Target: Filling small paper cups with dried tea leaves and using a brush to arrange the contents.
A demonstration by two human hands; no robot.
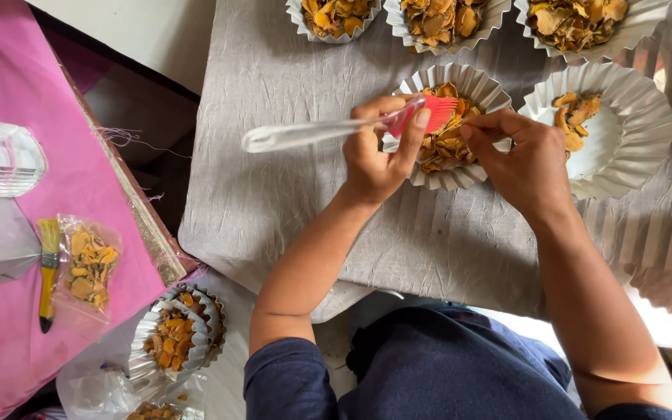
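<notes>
left hand (379, 155) – clasps red-bristled brush (336, 129), clear handle pointing left | right hand (524, 159) – fingers pinched on near-right rim of fluted foil cup (449, 124) of dried orange slices | cup mid-far on grey cloth surface (274, 194) | sparser cup (600, 124) just right

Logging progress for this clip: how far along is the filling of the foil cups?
Done: three cups at the top edge look full. In hand: left hand holds a red brush over the middle cup, right hand at its rim. Left: the nearly empty cup.
</notes>
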